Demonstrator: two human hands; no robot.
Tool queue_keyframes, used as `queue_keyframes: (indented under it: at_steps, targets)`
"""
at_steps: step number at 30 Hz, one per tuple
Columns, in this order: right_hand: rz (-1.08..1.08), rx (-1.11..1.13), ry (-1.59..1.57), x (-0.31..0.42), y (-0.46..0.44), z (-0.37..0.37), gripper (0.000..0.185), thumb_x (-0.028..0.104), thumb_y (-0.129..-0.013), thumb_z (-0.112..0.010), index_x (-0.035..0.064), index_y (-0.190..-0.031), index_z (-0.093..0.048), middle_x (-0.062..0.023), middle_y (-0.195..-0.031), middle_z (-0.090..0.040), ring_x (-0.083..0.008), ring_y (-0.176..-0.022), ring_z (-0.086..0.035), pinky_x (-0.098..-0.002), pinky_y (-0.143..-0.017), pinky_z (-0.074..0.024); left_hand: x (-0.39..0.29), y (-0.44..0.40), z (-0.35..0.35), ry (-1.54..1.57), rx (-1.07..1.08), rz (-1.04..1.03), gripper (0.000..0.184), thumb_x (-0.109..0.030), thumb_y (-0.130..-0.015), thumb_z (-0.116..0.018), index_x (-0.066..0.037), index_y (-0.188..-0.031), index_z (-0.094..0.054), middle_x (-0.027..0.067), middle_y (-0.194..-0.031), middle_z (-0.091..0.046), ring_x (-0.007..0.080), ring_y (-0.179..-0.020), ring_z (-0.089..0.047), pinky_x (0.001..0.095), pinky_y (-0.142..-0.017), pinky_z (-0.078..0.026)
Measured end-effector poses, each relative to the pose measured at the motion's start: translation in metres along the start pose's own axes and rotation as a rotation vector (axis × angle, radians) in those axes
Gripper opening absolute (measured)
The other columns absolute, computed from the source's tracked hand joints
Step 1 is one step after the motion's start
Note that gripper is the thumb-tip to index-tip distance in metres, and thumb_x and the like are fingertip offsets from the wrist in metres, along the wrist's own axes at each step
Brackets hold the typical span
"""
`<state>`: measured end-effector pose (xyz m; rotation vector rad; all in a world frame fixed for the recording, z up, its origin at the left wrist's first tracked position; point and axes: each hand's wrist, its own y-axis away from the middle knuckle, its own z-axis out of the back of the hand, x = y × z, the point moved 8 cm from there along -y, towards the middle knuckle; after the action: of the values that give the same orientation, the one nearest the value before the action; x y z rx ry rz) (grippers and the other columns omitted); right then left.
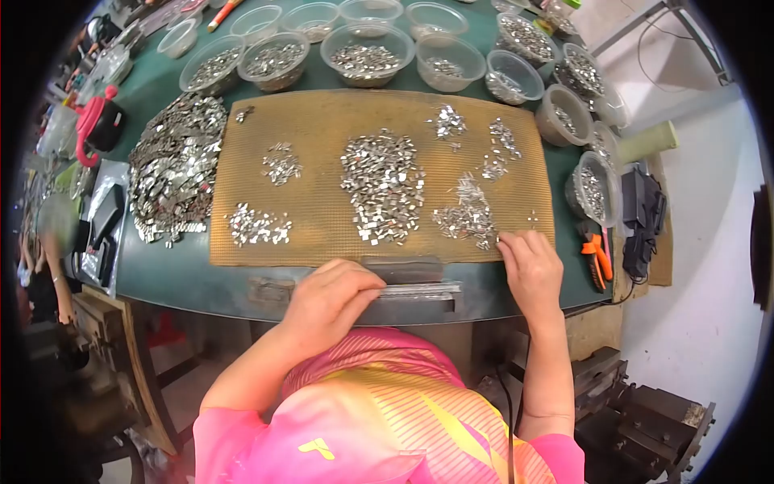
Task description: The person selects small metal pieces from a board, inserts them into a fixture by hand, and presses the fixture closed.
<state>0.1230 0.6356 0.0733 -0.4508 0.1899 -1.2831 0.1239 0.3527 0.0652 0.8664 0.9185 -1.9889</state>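
Observation:
My left hand (334, 297) is closed at the left end of a narrow metal strip or rail (415, 291) by the table's front edge. Over by the mat's lower right, my right hand (532, 262) has its fingers pressed together beside a pile of small silver pieces (469, 214); whatever is between the fingertips is too small to make out. The brown ribbed mat (314, 210) carries a large central pile of silver pieces (383, 189) and several smaller piles around it.
A big heap of silver pieces (177, 169) lies left of the mat. Clear plastic bowls (367, 56) line the back and right. Orange-handled pliers (597, 258) lie at right, near black boxes (641, 202). A red and black pot (98, 125) stands at left.

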Motion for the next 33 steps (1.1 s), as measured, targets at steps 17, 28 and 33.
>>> queue_keyframes:
  at_steps: [17, 28, 33]
  targets:
    - [-0.185, -0.061, -0.221, -0.015, 0.011, 0.004, 0.012, 0.0, -0.094, -0.073, 0.003, -0.105, -0.07, -0.0133, -0.094, -0.072, -0.0349, -0.085, -0.07, -0.0438, -0.075, -0.0549, -0.02, 0.008, -0.017, -0.226, -0.026, -0.248, 0.025, 0.002, -0.083, -0.079, -0.003, -0.105, -0.07, 0.0113, -0.103, -0.069, 0.0316, -0.093, -0.07, 0.0406, -0.078, -0.059]
    - [-0.285, 0.08, -0.495, -0.006, 0.01, 0.001, 0.014, 0.0, -0.095, -0.073, 0.001, -0.108, -0.072, -0.016, -0.097, -0.076, -0.0348, -0.089, -0.075, -0.0401, -0.08, -0.057, -0.001, 0.0, 0.012, -0.247, 0.058, -0.296, 0.024, -0.01, -0.088, -0.079, -0.008, -0.112, -0.074, 0.0077, -0.105, -0.071, 0.03, -0.098, -0.069, 0.041, -0.08, -0.059]
    - [-0.329, 0.117, -0.595, 0.002, 0.015, -0.003, 0.014, 0.0, -0.096, -0.071, 0.0009, -0.11, -0.072, -0.015, -0.095, -0.077, -0.0336, -0.088, -0.076, -0.0388, -0.08, -0.0578, 0.043, -0.032, 0.075, -0.58, -0.161, -0.052, 0.029, -0.014, -0.09, -0.08, -0.009, -0.118, -0.074, 0.0112, -0.108, -0.068, 0.0337, -0.101, -0.064, 0.0436, -0.087, -0.056]
